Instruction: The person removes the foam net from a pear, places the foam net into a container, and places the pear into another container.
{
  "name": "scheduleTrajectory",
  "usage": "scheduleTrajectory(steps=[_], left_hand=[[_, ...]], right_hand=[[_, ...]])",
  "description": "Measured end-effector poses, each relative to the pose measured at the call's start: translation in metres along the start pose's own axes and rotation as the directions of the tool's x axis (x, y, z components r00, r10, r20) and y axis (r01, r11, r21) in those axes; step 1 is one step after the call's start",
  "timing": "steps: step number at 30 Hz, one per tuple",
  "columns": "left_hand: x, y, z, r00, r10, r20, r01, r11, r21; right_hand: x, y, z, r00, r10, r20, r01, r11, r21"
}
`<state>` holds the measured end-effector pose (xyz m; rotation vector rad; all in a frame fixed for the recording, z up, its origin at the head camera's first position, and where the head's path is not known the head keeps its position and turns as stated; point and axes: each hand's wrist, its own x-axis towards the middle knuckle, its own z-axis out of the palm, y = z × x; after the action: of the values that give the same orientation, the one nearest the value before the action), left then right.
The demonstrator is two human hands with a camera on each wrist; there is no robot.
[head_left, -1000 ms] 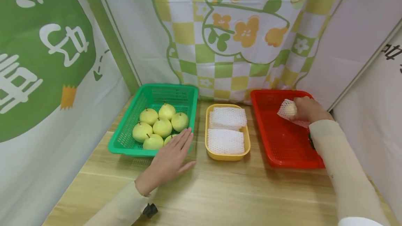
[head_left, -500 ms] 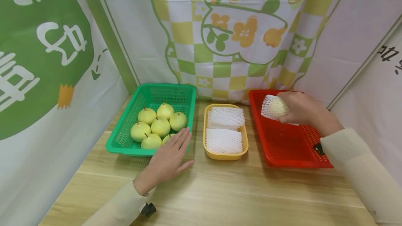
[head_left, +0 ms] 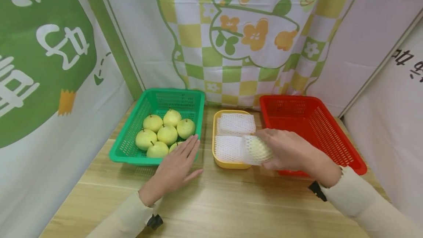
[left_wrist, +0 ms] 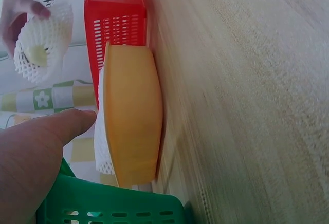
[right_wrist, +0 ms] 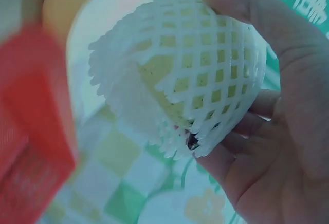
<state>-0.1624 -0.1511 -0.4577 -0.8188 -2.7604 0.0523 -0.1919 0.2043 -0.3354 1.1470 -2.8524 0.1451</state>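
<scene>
My right hand (head_left: 290, 151) grips a pale yellow-green pear (right_wrist: 200, 75) wrapped in a white foam net sleeve (right_wrist: 128, 95). In the head view the wrapped pear is over the right front of the yellow tray (head_left: 228, 165); the right wrist view shows thumb and fingers curled round it. Flat foam net sleeves (head_left: 236, 123) lie in two piles in that tray. My left hand (head_left: 173, 166) lies with straight fingers over the near right corner of the green basket (head_left: 138, 161). Several bare pears (head_left: 167, 134) sit inside, one partly hidden by the fingers.
A red basket (head_left: 317, 131) stands at the right, beyond my right forearm, with no fruit showing inside. The wooden table (head_left: 211, 205) extends in front of the containers. A patterned curtain (head_left: 231, 47) hangs close behind them, with fabric walls at both sides.
My right hand has carried the wrapped pear left and nearer, out of the red basket and over the yellow tray's edge. The left hand has stayed at the green basket.
</scene>
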Motion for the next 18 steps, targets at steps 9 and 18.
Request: scheduleTrajectory(steps=[9,18], left_hand=[[-0.002,0.000,0.000,1.000,0.006,-0.025,-0.006,1.000,-0.002],[0.000,-0.001,0.001,0.999,0.019,-0.037,-0.019,1.000,-0.007]], right_hand=[[-0.001,-0.042,0.052,0.996,-0.073,0.058,0.072,0.997,0.026],[-0.001,-0.047,0.095,0.992,-0.039,0.117,0.032,0.998,0.055]])
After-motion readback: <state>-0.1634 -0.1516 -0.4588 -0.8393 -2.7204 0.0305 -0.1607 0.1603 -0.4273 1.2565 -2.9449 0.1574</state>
